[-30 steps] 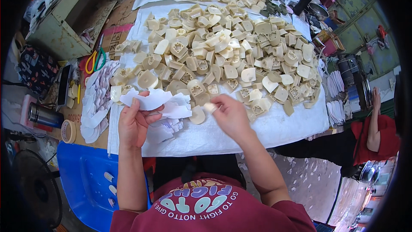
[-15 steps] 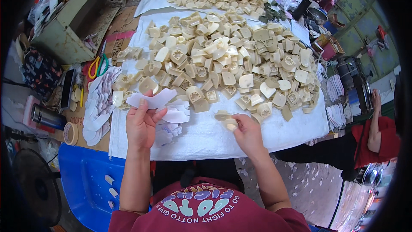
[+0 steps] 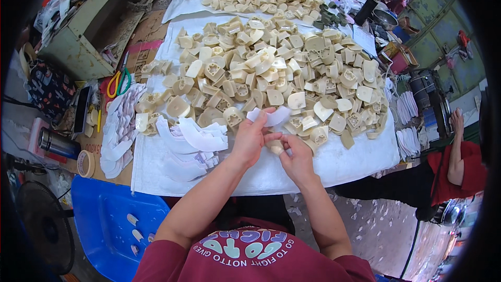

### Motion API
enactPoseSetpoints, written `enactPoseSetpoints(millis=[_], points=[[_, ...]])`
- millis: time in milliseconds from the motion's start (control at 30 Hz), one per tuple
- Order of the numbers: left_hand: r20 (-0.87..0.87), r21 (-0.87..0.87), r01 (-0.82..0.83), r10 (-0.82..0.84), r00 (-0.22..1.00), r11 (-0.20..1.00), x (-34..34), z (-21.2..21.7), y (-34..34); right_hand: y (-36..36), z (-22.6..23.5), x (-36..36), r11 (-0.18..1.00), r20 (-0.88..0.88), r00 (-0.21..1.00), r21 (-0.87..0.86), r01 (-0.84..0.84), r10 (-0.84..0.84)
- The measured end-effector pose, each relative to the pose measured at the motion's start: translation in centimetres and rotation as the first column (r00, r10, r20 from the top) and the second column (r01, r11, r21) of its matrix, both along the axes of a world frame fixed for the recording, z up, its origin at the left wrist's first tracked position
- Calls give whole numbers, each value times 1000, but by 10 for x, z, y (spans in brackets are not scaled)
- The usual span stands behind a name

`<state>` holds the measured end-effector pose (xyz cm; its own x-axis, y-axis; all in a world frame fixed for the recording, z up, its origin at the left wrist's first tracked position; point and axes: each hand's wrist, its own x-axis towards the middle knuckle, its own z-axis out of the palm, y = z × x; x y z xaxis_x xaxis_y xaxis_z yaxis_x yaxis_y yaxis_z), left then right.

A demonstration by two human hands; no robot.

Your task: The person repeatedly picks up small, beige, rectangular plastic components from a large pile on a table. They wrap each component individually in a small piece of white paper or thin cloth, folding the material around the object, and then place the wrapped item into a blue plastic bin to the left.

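White sheeting [image 3: 360, 162] spreads over the brown worktop [image 3: 99, 145] — beige molded pieces [image 3: 271, 78] heap across its middle and far end, curved white strips [image 3: 201, 140] lie near left.

We carried our left hand [image 3: 249, 138] away from over the paper stack [image 3: 190, 146], where it had been, to the right of it, taking along the pale paper strip [image 3: 276, 117] in its fingers. That left the stack's top uncovered. We had also drawn our right hand [image 3: 298, 159] a little farther right of the stack, with a beige block [image 3: 275, 147] in its fingers, and the two hands came together there.
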<state>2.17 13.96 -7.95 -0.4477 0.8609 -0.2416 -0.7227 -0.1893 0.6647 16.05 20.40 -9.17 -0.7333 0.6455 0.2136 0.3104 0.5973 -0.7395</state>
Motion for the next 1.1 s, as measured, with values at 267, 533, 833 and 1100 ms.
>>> enactPoseSetpoints(millis=[267, 533, 833, 1100], points=[[-157, 25, -35, 39, 987, 999, -14, -2, 9, -8, -3, 23, 866, -428, 898, -483, -130, -104], [18, 218, -158, 158, 987, 963, -9, 65, -77, -36, 86, -32, 973, -549, 803, 129, -191, 231], [-55, 358, -145, 176, 983, 923, -6, 80, -114, -61, 99, -50, 925, -554, 746, 298, -237, 370], [-84, 338, -154, 193, 978, 928, 0, 87, -114, -60, 102, -50, 932, -551, 759, 291, -216, 348]])
